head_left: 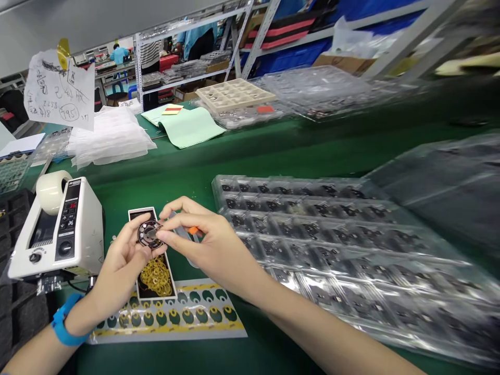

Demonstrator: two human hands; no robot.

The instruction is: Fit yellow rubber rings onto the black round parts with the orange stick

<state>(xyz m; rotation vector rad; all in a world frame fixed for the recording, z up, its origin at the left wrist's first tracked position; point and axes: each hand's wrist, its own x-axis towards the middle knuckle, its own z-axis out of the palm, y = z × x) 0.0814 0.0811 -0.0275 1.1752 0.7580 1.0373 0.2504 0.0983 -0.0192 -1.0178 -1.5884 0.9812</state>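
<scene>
My left hand [124,260], with a blue band at the wrist, is closed on a small round black part [149,234] with a ring of pale and coppery spots and a pale centre. My right hand [201,237] pinches at the part's right edge; whatever lies between thumb and forefinger is too small to name. Behind the right fingers show a greyish see-through curved object and an orange piece [192,230]; I cannot tell whether the hand holds them. Below the part, a white box [174,289] holds a heap of thin yellow rings [156,277].
A sheet of dark green and yellow stickers [207,333] lies under the box. At left stands a white tape dispenser [84,224]. Clear trays [312,208] of black parts cover the right side. Papers [195,127] and a beige compartment tray [234,95] sit at the back.
</scene>
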